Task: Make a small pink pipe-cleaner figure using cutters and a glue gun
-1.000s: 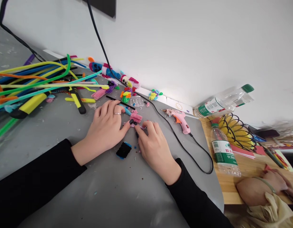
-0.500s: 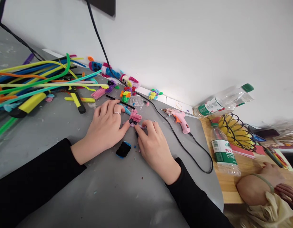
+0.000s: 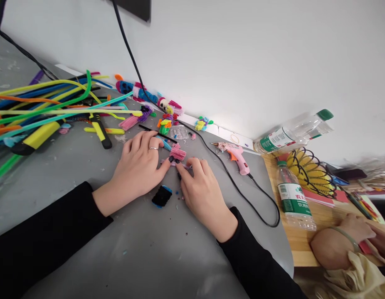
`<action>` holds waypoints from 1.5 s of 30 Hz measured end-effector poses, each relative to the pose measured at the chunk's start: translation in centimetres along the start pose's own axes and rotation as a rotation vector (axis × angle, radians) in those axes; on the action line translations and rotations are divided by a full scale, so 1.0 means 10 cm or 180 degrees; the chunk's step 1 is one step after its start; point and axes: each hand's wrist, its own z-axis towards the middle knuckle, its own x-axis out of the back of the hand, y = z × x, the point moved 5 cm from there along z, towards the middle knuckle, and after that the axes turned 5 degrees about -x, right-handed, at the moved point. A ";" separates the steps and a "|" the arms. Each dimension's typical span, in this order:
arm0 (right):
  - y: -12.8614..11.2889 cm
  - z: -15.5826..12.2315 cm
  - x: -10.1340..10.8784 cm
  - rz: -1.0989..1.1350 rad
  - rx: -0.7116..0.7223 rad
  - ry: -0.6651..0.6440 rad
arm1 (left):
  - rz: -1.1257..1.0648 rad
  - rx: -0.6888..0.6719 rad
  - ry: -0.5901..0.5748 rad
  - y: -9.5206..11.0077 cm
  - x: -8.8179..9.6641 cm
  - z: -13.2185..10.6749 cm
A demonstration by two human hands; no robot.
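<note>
A small pink bundle of pipe cleaners (image 3: 178,153) lies on the grey table between my hands. My left hand (image 3: 138,162) curves round its left side, thumb tip pressed at its lower edge and a blue pipe-cleaner piece (image 3: 166,144) by the fingers. From the right, my right hand (image 3: 201,191) presses its index fingertip beside that thumb, over a pale purple pipe cleaner (image 3: 185,166); its other fingers are curled. A dark stick-like thing under the right hand is mostly hidden. Just below sits a black fuzzy square with blue edges (image 3: 161,196).
A pink glue gun (image 3: 236,157) lies to the right, its cord (image 3: 261,218) looping over the table. Pipe cleaners (image 3: 55,99) and yellow-black tools (image 3: 100,131) cover the left. Pipe-cleaner figures (image 3: 167,123) line the wall. Bottles (image 3: 294,197) and another person's arm (image 3: 332,247) are at right.
My hands and the pink bundle stay almost still. At the right, the other person's hands have shifted, and a red piece now shows by them.
</note>
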 end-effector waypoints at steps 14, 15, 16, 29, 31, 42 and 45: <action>-0.01 0.00 -0.01 -0.0080 0.0023 0.0053 | 0.0107 -0.0027 0.0012 0.00 0.00 0.00; -0.01 0.00 -0.01 -0.0085 0.0020 0.0051 | 0.0120 -0.0028 0.0017 0.00 0.00 0.00; -0.01 0.00 -0.01 -0.0094 0.0014 0.0044 | 0.0129 -0.0034 0.0021 0.00 0.00 0.00; 0.04 -0.03 0.07 0.0267 -0.0114 0.0124 | 0.0173 -0.0035 0.0026 0.00 -0.01 0.00; 0.06 -0.04 0.10 0.0385 -0.0162 0.0203 | 0.0153 -0.0041 0.0014 0.00 -0.01 0.00; 0.06 -0.05 0.07 0.0414 -0.0180 0.0093 | 0.0081 -0.0040 0.0003 -0.01 -0.01 0.00; 0.06 -0.04 0.06 0.0331 -0.0185 0.0065 | 0.0063 -0.0032 0.0016 0.00 -0.01 0.00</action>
